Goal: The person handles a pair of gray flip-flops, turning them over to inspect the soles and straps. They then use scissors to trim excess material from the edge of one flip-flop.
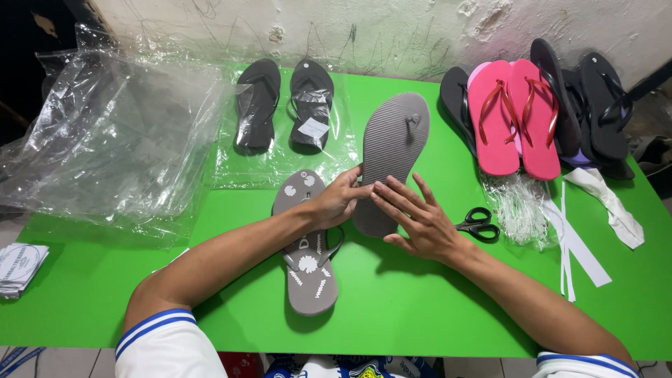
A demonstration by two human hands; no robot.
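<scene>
Under both hands, ribbed grey sandal sole (390, 157)

I count two grey sandals (392, 157), two black sandals (283, 105) on a clear bag, two pink sandals (514, 115), one pair of scissors (478, 224), and at least three dark sandals (595, 98) stacked at the right.

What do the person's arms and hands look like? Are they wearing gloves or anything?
No gloves. The left hand and the right hand are both bare, with no rings, watch or bracelets showing. Both forearms are bare too. Up near the shoulders are short white sleeves, each edged with blue stripes. The fingers are slim, with short nails.
</scene>
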